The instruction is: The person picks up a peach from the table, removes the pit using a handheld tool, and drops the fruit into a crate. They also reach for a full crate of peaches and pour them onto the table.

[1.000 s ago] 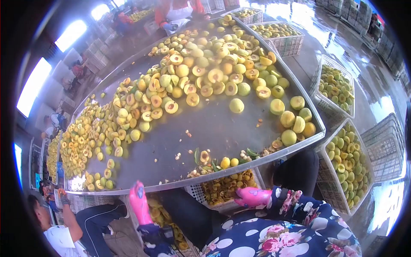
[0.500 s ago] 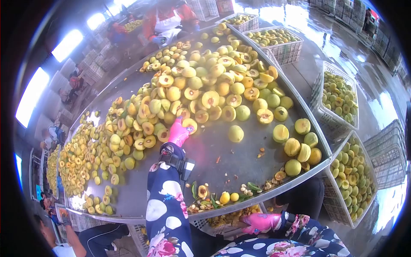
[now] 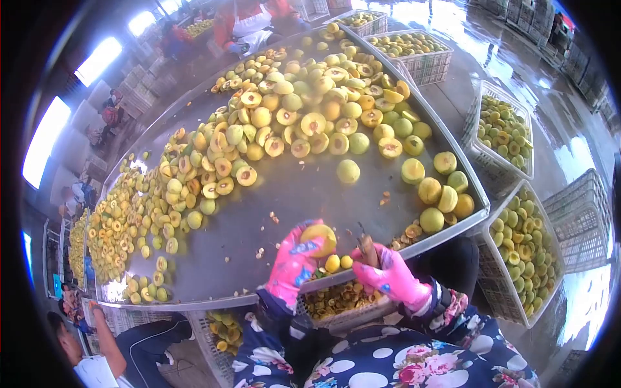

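Observation:
Above the near edge of the metal table (image 3: 310,207), my left hand (image 3: 294,262), in a pink glove, is wrapped round a yellow fruit half (image 3: 319,240). Just to its right, my right hand (image 3: 391,275), gloved the same way, grips a small tool with a wooden handle (image 3: 368,251) and a short dark metal tip pointing up. The tool and the fruit are apart. Two small yellow fruits (image 3: 332,263) show between my hands. A large heap of halved fruit (image 3: 284,116) spreads across the table behind them.
Crates of fruit (image 3: 527,252) stand on the floor to the right, beside stacked empty crates (image 3: 582,213). Below the table edge is a crate of scraps (image 3: 336,301). A person (image 3: 97,355) sits at the lower left; another person (image 3: 251,26) is across the table.
My left hand has come back from the heap to the near edge with a fruit half. My right hand has risen from below the edge, and its tool now shows.

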Available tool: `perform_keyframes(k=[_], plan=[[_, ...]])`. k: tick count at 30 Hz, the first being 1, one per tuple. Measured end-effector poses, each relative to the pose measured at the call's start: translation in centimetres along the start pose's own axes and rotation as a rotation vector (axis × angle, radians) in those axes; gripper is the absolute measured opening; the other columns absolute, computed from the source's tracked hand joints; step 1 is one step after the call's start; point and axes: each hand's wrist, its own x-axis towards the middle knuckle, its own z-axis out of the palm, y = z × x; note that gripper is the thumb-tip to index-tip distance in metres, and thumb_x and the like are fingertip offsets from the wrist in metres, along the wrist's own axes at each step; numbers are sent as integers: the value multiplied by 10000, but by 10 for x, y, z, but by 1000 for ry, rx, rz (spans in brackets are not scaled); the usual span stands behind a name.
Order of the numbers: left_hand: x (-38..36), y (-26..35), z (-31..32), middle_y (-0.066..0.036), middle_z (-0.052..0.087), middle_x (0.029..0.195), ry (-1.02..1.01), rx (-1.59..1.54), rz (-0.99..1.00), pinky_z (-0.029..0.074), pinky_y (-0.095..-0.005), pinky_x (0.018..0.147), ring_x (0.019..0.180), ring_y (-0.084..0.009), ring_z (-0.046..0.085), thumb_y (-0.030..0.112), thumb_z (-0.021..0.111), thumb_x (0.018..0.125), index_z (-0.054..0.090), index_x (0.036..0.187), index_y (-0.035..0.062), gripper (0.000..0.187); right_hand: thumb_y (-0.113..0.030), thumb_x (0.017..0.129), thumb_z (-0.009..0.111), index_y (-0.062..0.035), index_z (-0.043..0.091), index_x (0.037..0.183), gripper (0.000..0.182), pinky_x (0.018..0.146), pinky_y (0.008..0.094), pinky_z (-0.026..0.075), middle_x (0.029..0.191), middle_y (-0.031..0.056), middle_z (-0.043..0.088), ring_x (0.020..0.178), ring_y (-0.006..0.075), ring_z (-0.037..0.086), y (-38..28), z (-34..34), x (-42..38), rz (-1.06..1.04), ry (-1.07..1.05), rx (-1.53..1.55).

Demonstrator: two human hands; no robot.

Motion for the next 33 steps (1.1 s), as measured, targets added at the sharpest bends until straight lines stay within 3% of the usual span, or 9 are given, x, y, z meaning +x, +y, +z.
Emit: perform_keyframes(k=[6,7,10,19,22,25,28,29,33], plan=[[-42,-34,37,-123,562,1130,83,-92,42,484,-315,872,1010,-207,570,63,554,888,509,1065,45,183,-209,833,639,-7,571,1051,305,632,287,465,797,84,613,687,141,572,10,8,-4,-354,159,-530],[-46,-37,41,-117,569,1116,123,-102,40,486,-307,861,999,-196,572,83,551,896,511,1063,46,175,-230,811,650,-20,581,1042,320,690,336,479,829,151,619,754,251,614,4,11,-9,-260,184,-605],[-52,-52,46,-75,596,1053,262,-37,73,494,-244,764,915,-131,582,149,542,916,529,1053,50,170,-178,786,684,-21,578,941,244,594,317,459,723,114,582,611,210,549,7,16,-13,-451,279,-798],[-69,-58,56,-54,602,1044,220,-5,122,496,-227,726,876,-112,591,155,545,912,565,1161,26,281,-217,772,658,-22,579,879,236,627,409,473,768,192,598,748,402,582,11,10,-14,-371,159,-907],[-65,-75,46,-82,599,1045,262,7,156,502,-263,759,908,-142,591,162,528,920,551,1156,9,282,-103,766,648,-22,486,719,187,528,336,408,602,124,491,533,201,447,17,4,-8,-404,142,-907],[-62,-84,34,-117,592,1041,257,5,178,505,-297,784,940,-185,591,182,505,932,527,1169,-1,301,-136,768,637,-6,563,857,174,579,363,449,658,156,563,607,251,588,19,2,-11,-252,-18,-752],[-66,-68,38,-131,582,1063,228,-18,227,511,-299,789,940,-204,597,194,499,935,521,1169,-8,310,-109,783,609,-6,576,895,156,601,340,448,653,134,563,599,187,564,15,16,-41,-220,-387,-646],[-66,-63,38,-140,574,1077,244,-90,227,512,-316,793,954,-222,594,202,493,937,510,1181,-8,322,-168,804,635,6,564,984,260,637,346,454,681,140,585,645,212,590,10,17,-45,-50,-370,-536],[-80,-42,44,-169,511,1209,241,-251,159,487,-379,879,1069,-274,545,258,431,957,444,1252,4,389,-245,835,639,33,485,1104,417,631,354,459,710,152,596,669,247,609,-9,17,-55,-20,-168,-742]])
